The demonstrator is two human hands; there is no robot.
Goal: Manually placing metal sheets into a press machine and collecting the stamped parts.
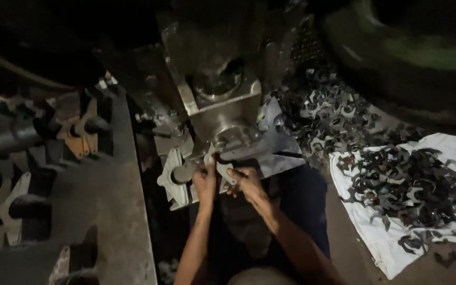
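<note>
Both hands meet at centre frame under the press (222, 100): the right hand (244, 182) pinches a flat, notched grey metal blank (225, 171) at the die, and the left hand (205, 182) closes its grip on the same blank's other edge. That piece is not yet stamped, I judge. Dark, hooked, dull steel pieces lie heaped on a white cloth (381, 237) at right, and more in a loose pile (325, 113) above it.

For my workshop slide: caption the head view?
Both hands hold a flat metal piece at a press, stamped parts heaped alongside.
</note>
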